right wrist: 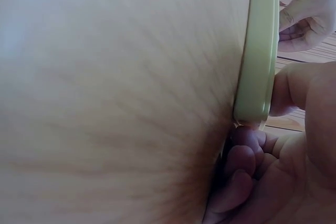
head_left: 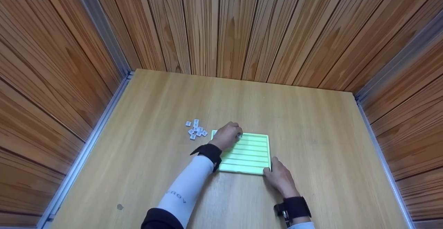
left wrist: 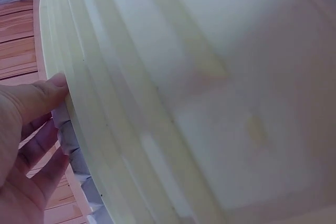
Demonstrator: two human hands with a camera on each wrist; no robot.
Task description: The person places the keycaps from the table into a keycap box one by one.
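Note:
A light green ridged tray (head_left: pixel 247 154) lies flat on the table. My left hand (head_left: pixel 227 135) is over its far left corner, pinching a small pale tile (head_left: pixel 239 135) at the fingertips. In the left wrist view, the thumb (left wrist: pixel 55 85) is at the tray's edge, with a row of pale tiles (left wrist: pixel 79 161) along that edge by the fingers. My right hand (head_left: pixel 279 176) grips the tray's near right corner. The right wrist view shows its thumb (right wrist: pixel 289 90) against the green rim (right wrist: pixel 258 51) and the other fingers curled beside the corner.
Several small pale tiles (head_left: pixel 198 130) lie loosely grouped on the table, left of the tray. Wood-panelled walls (head_left: pixel 242 28) stand behind and at both sides. A small dark round spot (head_left: pixel 120 207) marks the table at the near left.

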